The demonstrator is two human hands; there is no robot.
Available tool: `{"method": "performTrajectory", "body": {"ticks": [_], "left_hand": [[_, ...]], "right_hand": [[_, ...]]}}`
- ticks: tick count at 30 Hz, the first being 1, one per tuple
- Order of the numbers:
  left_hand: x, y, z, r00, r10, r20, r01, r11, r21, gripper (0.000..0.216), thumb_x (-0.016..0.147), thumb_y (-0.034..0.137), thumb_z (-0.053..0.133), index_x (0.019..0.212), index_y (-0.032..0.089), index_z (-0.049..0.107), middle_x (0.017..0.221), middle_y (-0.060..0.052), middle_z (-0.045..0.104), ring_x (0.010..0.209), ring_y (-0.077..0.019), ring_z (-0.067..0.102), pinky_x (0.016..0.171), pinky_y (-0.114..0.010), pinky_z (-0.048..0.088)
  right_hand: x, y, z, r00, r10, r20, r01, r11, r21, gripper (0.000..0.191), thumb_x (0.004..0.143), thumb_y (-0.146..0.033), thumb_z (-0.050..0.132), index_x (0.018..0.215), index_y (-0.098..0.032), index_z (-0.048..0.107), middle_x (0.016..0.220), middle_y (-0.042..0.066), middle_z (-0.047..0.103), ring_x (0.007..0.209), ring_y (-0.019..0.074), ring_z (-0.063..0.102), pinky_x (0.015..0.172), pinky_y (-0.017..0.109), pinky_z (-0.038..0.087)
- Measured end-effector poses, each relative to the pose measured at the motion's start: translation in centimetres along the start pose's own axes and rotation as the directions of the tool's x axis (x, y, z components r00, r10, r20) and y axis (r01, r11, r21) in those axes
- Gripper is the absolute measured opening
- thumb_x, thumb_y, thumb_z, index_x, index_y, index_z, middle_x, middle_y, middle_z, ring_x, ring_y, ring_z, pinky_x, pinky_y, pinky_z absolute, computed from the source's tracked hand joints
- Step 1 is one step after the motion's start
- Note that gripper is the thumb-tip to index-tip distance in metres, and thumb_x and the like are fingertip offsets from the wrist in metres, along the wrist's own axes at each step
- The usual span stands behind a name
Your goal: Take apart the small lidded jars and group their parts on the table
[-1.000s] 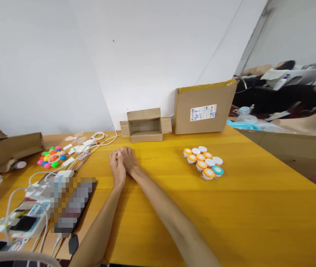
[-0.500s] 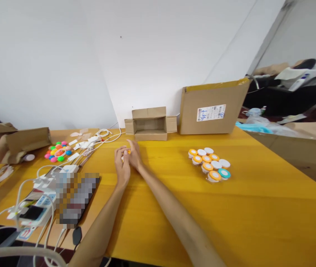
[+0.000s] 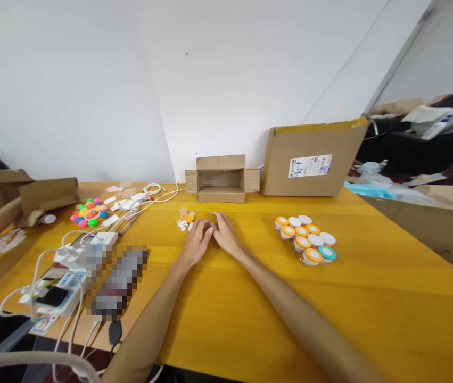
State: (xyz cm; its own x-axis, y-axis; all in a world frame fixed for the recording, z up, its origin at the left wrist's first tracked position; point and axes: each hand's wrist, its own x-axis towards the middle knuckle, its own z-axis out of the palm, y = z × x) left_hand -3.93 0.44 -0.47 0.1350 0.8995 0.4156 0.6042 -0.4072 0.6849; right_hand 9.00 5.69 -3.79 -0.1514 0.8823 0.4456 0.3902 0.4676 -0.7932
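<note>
Lidded tubs [image 3: 302, 231] stand already grouped, small pieces [image 3: 182, 225] still lie loose by the left hand [image 3: 197, 246], grip unclear there and at the right hand [image 3: 226, 236].

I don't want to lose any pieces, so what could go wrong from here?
The left hand might scatter the small loose white and orange plastic pieces right beside it. The right hand, if swung outward, could bump the closely grouped round containers with orange, white and teal lids.
</note>
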Motion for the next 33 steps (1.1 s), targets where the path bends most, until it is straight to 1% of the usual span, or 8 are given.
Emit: {"method": "performTrajectory", "body": {"ticks": [6, 12, 16, 19, 23, 26, 29, 33], "left_hand": [[-0.1, -0.4, 0.1, 0.999, 0.005, 0.042, -0.008, 0.998, 0.063, 0.023, 0.095, 0.034, 0.047, 0.114, 0.024, 0.056, 0.116, -0.008, 0.061, 0.113, -0.0217, 0.058, 0.102, -0.037, 0.044], [0.0, -0.4, 0.0, 0.997, 0.071, 0.008, -0.071, 0.994, 0.08, 0.02, 0.092, 0.027, 0.05, 0.11, 0.024, 0.059, 0.111, -0.007, 0.063, 0.109, -0.0217, 0.059, 0.098, -0.037, 0.046], [0.2, -0.6, -0.6, 0.989, 0.113, -0.099, -0.101, 0.989, 0.111, 0.018, 0.09, 0.023, 0.049, 0.104, 0.023, 0.061, 0.106, -0.008, 0.064, 0.106, -0.0239, 0.06, 0.097, -0.039, 0.046], [0.6, -1.3, -1.5, 0.964, 0.112, -0.242, -0.079, 0.987, 0.141, 0.02, 0.087, 0.017, 0.049, 0.1, 0.024, 0.062, 0.105, -0.008, 0.064, 0.106, -0.0248, 0.059, 0.097, -0.041, 0.046], [1.0, -3.2, -3.0, 0.908, 0.046, -0.417, 0.039, 0.98, 0.194, 0.024, 0.079, 0.011, 0.053, 0.097, 0.024, 0.062, 0.108, -0.009, 0.063, 0.105, -0.0271, 0.058, 0.097, -0.044, 0.046], [1.1, -4.9, -3.7, 0.868, -0.042, -0.495, 0.164, 0.965, 0.206, 0.023, 0.073, 0.011, 0.057, 0.092, 0.024, 0.062, 0.113, -0.012, 0.06, 0.116, -0.032, 0.054, 0.102, -0.05, 0.042], [1.2, -6.0, -4.0, 0.876, -0.126, -0.465, 0.228, 0.959, 0.169, 0.014, 0.074, 0.017, 0.059, 0.086, 0.023, 0.062, 0.106, -0.013, 0.063, 0.109, -0.0331, 0.058, 0.097, -0.052, 0.045], [1.4, -6.3, -3.9, 0.925, -0.107, -0.366, 0.159, 0.98, 0.116, 0.01, 0.078, 0.022, 0.056, 0.085, 0.023, 0.062, 0.097, -0.009, 0.065, 0.096, -0.0273, 0.063, 0.09, -0.045, 0.051]], "right_hand": [[-3.5, -0.2, -4.0, 0.978, -0.15, 0.146, 0.175, 0.968, -0.179, 0.037, 0.088, -0.015, 0.047, 0.123, -0.024, 0.051, 0.124, 0.01, 0.056, 0.119, 0.0217, 0.055, 0.106, 0.043, 0.045], [-4.5, -1.2, -5.0, 0.959, -0.185, 0.213, 0.245, 0.921, -0.303, 0.035, 0.091, -0.015, 0.046, 0.124, -0.023, 0.052, 0.12, 0.011, 0.058, 0.113, 0.0234, 0.058, 0.102, 0.045, 0.048], [-4.5, -1.5, -4.9, 0.955, -0.197, 0.222, 0.266, 0.902, -0.341, 0.034, 0.092, -0.015, 0.044, 0.123, -0.023, 0.055, 0.119, 0.011, 0.059, 0.111, 0.0246, 0.059, 0.1, 0.047, 0.05], [-4.6, -1.6, -4.9, 0.952, -0.209, 0.222, 0.279, 0.891, -0.358, 0.033, 0.092, -0.015, 0.044, 0.121, -0.023, 0.056, 0.119, 0.011, 0.059, 0.111, 0.0249, 0.058, 0.099, 0.047, 0.05], [-4.7, -1.8, -4.9, 0.951, -0.213, 0.224, 0.286, 0.881, -0.377, 0.029, 0.093, -0.014, 0.043, 0.115, -0.023, 0.059, 0.118, 0.011, 0.059, 0.11, 0.0242, 0.058, 0.097, 0.044, 0.052], [-4.8, -2.0, -4.9, 0.951, -0.208, 0.23, 0.286, 0.876, -0.389, 0.027, 0.093, -0.014, 0.042, 0.111, -0.022, 0.06, 0.116, 0.011, 0.059, 0.109, 0.024, 0.058, 0.096, 0.043, 0.052], [-4.7, -2.3, -5.1, 0.944, -0.225, 0.24, 0.306, 0.869, -0.389, 0.025, 0.093, -0.013, 0.042, 0.109, -0.02, 0.06, 0.116, 0.012, 0.059, 0.11, 0.0244, 0.057, 0.095, 0.042, 0.052], [-4.7, -2.5, -5.2, 0.942, -0.235, 0.239, 0.316, 0.863, -0.394, 0.025, 0.092, -0.011, 0.042, 0.107, -0.022, 0.06, 0.114, 0.01, 0.059, 0.11, 0.0237, 0.057, 0.095, 0.042, 0.052]]}}
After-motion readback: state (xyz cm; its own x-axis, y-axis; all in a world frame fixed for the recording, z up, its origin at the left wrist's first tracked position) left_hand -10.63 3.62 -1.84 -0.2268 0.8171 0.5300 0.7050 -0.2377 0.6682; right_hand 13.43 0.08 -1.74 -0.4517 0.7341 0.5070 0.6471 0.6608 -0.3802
